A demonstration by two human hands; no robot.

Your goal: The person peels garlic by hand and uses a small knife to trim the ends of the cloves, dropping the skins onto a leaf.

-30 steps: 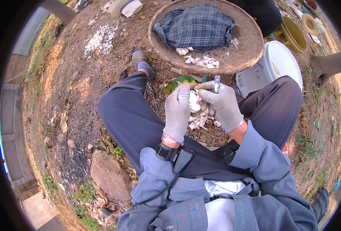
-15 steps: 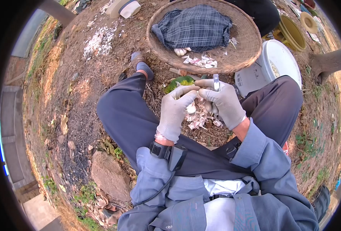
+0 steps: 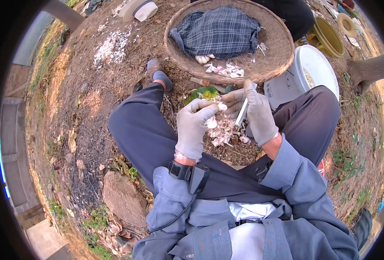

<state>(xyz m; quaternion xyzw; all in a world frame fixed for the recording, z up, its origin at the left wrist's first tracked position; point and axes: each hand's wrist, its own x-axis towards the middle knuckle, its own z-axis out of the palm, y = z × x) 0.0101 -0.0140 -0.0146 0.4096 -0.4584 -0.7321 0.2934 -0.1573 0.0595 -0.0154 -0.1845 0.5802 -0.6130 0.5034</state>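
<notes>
Basket [image 3: 283, 60] rim, woven and curved, limits reach at twelve o'clock; open, rough soil [image 3: 118, 80] extends at ten. Left hand [image 3: 190, 132], in a pale glove, bends inward, fingertips pinching a smooth white garlic piece [image 3: 221, 106] at its one o'clock. Right hand [image 3: 261, 119], thumb raised, grasps a slim flat tool [image 3: 242, 113] slanting toward seven, above papery skins [image 3: 222, 135].

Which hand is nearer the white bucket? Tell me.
Right: the right hand is a little left of the white bucket; the left hand is farther left, across the garlic peels.
</notes>
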